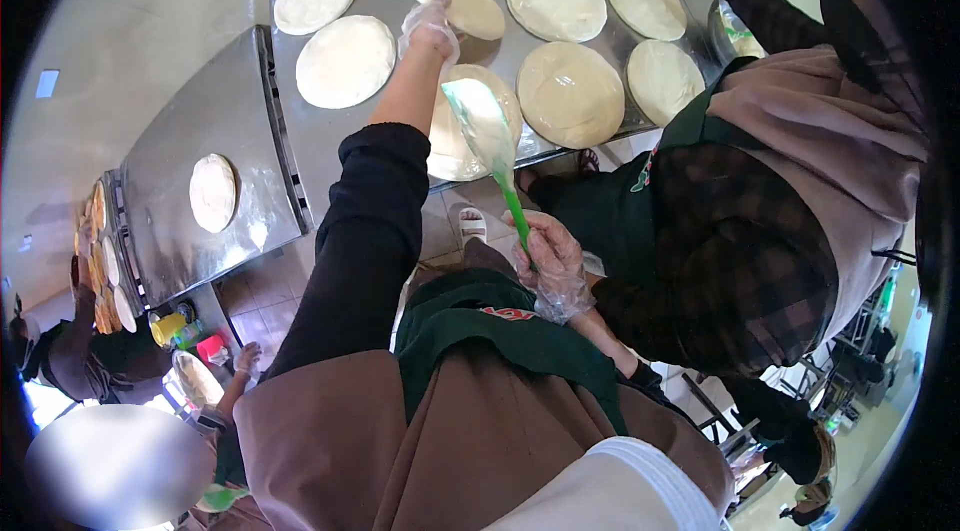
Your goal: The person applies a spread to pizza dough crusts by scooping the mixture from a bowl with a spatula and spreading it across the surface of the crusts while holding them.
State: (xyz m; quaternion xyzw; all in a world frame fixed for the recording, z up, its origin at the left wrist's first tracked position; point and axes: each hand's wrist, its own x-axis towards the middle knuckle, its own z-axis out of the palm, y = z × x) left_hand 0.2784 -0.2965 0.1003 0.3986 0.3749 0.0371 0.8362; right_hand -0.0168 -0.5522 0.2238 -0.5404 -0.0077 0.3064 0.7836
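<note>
My left hand, in a clear plastic glove, reaches over the metal table and grips the edge of a plain round flatbread. That flatbread is tilted above the others. My right hand, also gloved, is wrapped round the green handle of a spatula; its broad head is smeared with white cream and points up the table. Partly behind the spatula lies a round base at the table's near edge. Beside it is another glossy, coated base. A white-coated base sits left of my left hand.
Several more coated bases cover the metal table. At my right stands a co-worker, an arm over the table's far right. On the left, a second metal table bears one base. More people work farther left.
</note>
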